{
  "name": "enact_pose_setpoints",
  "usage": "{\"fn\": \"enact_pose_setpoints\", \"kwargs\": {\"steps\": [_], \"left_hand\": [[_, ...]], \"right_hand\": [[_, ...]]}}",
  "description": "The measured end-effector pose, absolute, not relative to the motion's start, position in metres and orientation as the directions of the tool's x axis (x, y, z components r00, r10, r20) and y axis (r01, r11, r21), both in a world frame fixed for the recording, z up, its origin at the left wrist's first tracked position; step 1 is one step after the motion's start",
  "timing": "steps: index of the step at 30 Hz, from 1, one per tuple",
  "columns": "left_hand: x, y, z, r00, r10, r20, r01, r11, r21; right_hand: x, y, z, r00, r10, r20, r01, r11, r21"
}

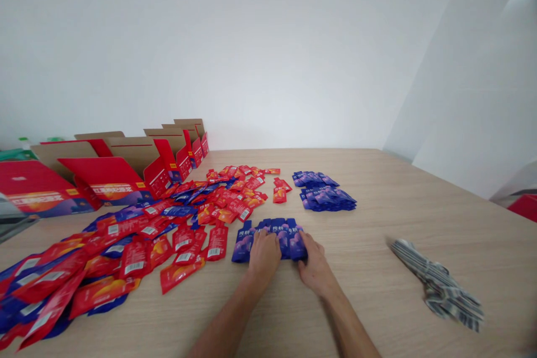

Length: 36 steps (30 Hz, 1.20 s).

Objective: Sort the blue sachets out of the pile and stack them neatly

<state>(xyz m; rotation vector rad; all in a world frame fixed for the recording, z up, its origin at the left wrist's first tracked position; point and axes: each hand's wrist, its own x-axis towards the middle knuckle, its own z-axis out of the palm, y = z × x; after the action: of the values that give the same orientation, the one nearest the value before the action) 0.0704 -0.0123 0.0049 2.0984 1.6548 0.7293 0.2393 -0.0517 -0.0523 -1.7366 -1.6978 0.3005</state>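
Several blue pouches (282, 235) with purple round fruit prints lie side by side in an overlapping row on the table, right in front of me. My left hand (265, 256) rests over the left part of this row, its fingers bent down onto a pouch and its fingertips partly hidden. At the right end, my right hand (315, 268) grips the edge of the last pouch between thumb and fingers. Just beyond the row, to the right, two stacks of similar blue pouches (328, 199) lie together.
Loose red pouches (135, 257) mixed with blue ones spread across the left of the wooden table (377, 207). Open red cartons (109, 178) line the far left. A striped cloth item (438, 282) lies at right. A few red pouches (279, 194) sit beyond the row.
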Motion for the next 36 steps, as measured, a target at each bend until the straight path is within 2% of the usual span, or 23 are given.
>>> {"fn": "enact_pose_setpoints", "kwargs": {"steps": [5, 11, 17, 22, 29, 32, 36], "left_hand": [[0.062, -0.021, 0.003, 0.295, 0.925, 0.238, 0.782, -0.377, 0.497], [0.058, -0.018, -0.008, 0.509, 0.851, 0.132, 0.692, -0.495, 0.526], [0.057, -0.010, -0.014, 0.578, 0.804, 0.142, 0.663, -0.564, 0.492], [0.059, -0.016, -0.013, 0.559, 0.814, 0.159, 0.676, -0.559, 0.481], [0.049, -0.024, 0.002, 0.495, 0.842, 0.214, 0.702, -0.533, 0.473], [0.028, -0.023, 0.013, 0.422, 0.873, 0.243, 0.747, -0.487, 0.453], [-0.014, -0.015, 0.021, 0.276, 0.923, 0.266, 0.823, -0.370, 0.431]], "right_hand": [[0.244, -0.050, -0.058, 0.124, 0.949, 0.290, 0.808, 0.074, -0.584], [0.245, -0.048, -0.058, 0.132, 0.952, 0.276, 0.848, 0.036, -0.530], [0.245, -0.046, -0.054, 0.101, 0.947, 0.305, 0.859, 0.072, -0.507], [0.243, -0.047, -0.051, 0.097, 0.950, 0.298, 0.870, 0.065, -0.489], [0.218, -0.044, -0.036, 0.143, 0.926, 0.349, 0.916, 0.010, -0.402], [0.193, -0.035, -0.023, 0.077, 0.920, 0.385, 0.923, 0.080, -0.376], [0.141, -0.015, -0.004, -0.096, 0.900, 0.424, 0.888, 0.270, -0.371]]}}
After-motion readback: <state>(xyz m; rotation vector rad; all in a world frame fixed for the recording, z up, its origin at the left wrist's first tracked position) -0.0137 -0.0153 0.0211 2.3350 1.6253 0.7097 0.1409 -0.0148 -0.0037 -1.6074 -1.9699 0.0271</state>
